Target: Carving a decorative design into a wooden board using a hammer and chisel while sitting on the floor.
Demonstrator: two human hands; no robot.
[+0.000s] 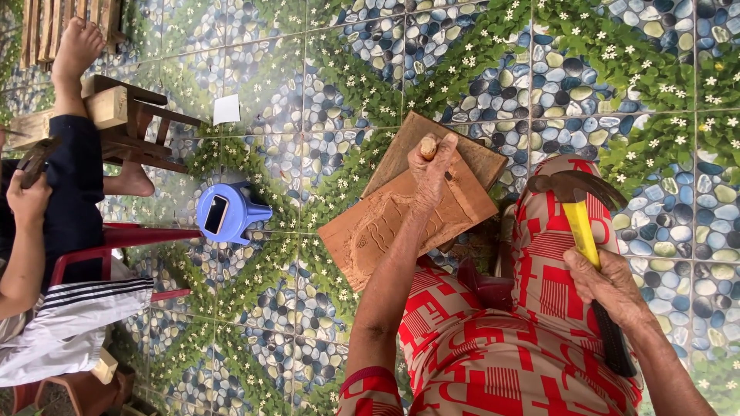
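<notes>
- Bright, even daylight; no strong source visible.
- Shadows are soft and faint under the carved wooden board [408, 216].
- No glare on the tiled floor [539, 69].
- Centre sharp; edges slightly stretched and softer.

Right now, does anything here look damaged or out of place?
Nothing stands out. The board bears carved lines, not damage; the left hand holds a chisel on it, the right hand a hammer.
</notes>
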